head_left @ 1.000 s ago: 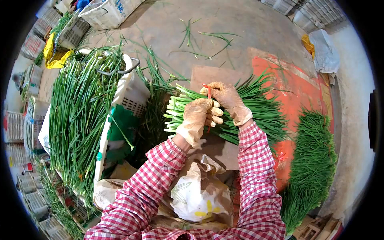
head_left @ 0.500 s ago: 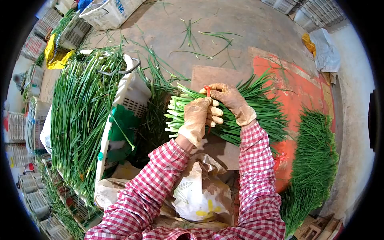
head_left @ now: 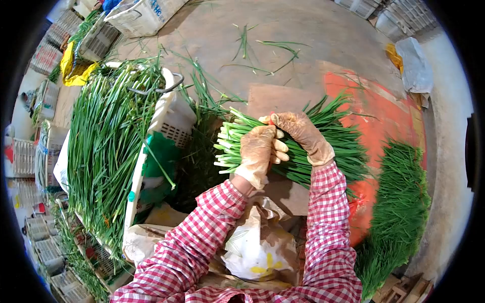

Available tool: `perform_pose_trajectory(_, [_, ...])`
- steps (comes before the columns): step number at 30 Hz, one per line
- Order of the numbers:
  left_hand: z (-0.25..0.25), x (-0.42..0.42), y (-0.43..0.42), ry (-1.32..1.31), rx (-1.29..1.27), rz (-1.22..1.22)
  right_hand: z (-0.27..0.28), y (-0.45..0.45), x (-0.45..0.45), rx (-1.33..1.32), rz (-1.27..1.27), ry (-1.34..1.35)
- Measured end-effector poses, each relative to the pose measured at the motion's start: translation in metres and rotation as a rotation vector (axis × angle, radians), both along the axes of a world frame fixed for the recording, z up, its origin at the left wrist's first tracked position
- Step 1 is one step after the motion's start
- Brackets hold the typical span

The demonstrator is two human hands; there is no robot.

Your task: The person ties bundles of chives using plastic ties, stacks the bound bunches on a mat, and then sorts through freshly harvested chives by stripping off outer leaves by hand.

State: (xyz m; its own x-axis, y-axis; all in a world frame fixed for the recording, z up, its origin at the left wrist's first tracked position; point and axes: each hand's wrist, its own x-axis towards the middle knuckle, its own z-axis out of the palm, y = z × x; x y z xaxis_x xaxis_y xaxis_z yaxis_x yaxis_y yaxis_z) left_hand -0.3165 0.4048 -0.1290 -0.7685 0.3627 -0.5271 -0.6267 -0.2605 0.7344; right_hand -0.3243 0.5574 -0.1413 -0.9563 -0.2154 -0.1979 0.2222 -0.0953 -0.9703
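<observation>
A: Position of the bunch of green stalks [head_left: 341, 146]?

B: Held crosswise before the person, over a brown board [head_left: 261, 96]. Pale stem ends point left; the leaves reach right over an orange-red sheet [head_left: 376, 103].

A: Condition of the left hand [head_left: 256, 151]?

B: Gloved, wrapped round the bunch close to the pale ends, fingers curled against it.

A: The right hand [head_left: 303, 134]?

B: Gloved, arched over the upper side of the bunch, fingertips pinching at a red tie [head_left: 273, 119]. Only a scrap of the tie shows; whether it is fastened cannot be told.

A: Surroundings?

B: At left, a white crate [head_left: 178, 113] with a dark metal handle [head_left: 164, 91], heaped with long stalks [head_left: 108, 156]. At right, a dense row of greens [head_left: 399, 202] beside the sheet. Loose stalks [head_left: 244, 43] lie on the floor [head_left: 303, 25] beyond the board.
</observation>
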Motion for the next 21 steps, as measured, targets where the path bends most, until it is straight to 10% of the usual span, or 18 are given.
perform_pose_trajectory(7, [0.021,0.011,-0.009,0.111,0.002,0.028,0.018,-0.026,0.016,0.135,-0.294,0.065])
perform_pose_trajectory(10, [0.032,0.003,-0.026,0.739,0.081,0.221,0.011,-0.028,0.025,0.14,-0.397,0.181])
perform_pose_trajectory(15, [0.018,-0.02,-0.049,1.476,-1.058,-0.845,-0.006,-0.031,0.028,0.159,-0.565,0.333])
perform_pose_trajectory(21, [-0.013,-0.014,-0.043,1.67,-1.612,-0.923,0.052,-0.076,0.092,0.712,-0.487,0.851])
